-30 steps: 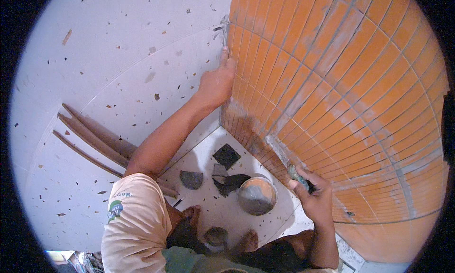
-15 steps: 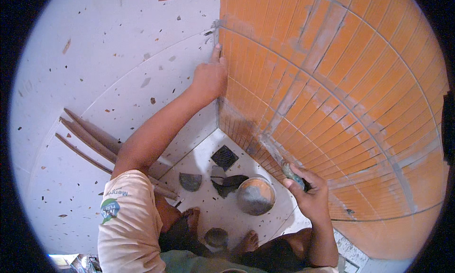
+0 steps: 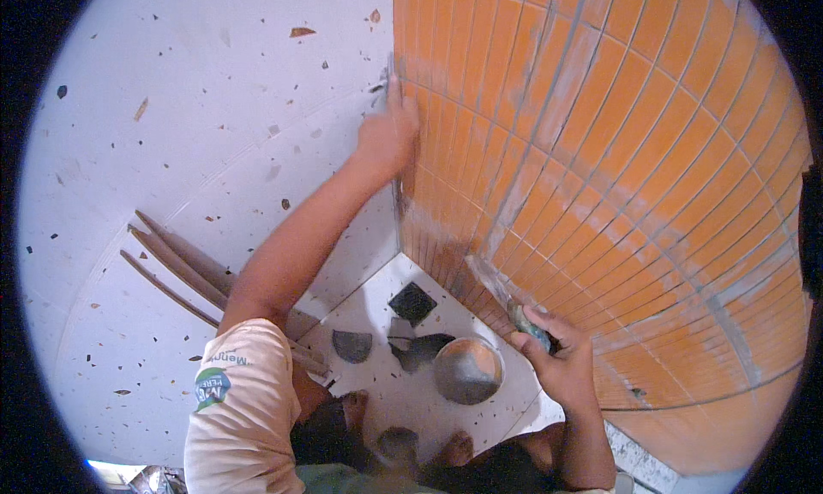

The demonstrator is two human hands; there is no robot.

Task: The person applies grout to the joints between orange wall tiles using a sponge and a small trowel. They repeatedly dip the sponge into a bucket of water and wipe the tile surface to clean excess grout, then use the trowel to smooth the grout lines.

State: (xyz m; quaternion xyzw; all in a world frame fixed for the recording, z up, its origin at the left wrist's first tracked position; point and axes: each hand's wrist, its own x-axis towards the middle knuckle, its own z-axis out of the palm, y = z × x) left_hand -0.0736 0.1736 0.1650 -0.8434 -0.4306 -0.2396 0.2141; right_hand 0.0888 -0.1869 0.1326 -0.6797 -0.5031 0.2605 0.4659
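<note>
My left hand (image 3: 387, 138) is raised to the corner where the white speckled wall (image 3: 223, 91) meets the orange tiled wall (image 3: 549, 177). Its index finger is stretched upward along the corner joint (image 3: 396, 202), touching it near a grey smear of grout. The other fingers are partly hidden, and no tool shows in this hand. Lower right, my right hand (image 3: 557, 352) is closed around the blue-green handle of a putty knife (image 3: 530, 324). The pale blade points up and left, close to the lower orange tiles; whether it touches them cannot be told.
On the white floor are a round bowl (image 3: 468, 370) with grey and orange inside, a dark drain cover (image 3: 412, 303), a half-round dark piece (image 3: 351, 346) and a black rag-like thing (image 3: 424, 350). Brown strips (image 3: 180, 262) lean along the left wall. My feet are below.
My left index finger has slid upward along the corner joint. The whole view has tilted, so the walls and floor sit lower. My right hand keeps its hold on the putty knife.
</note>
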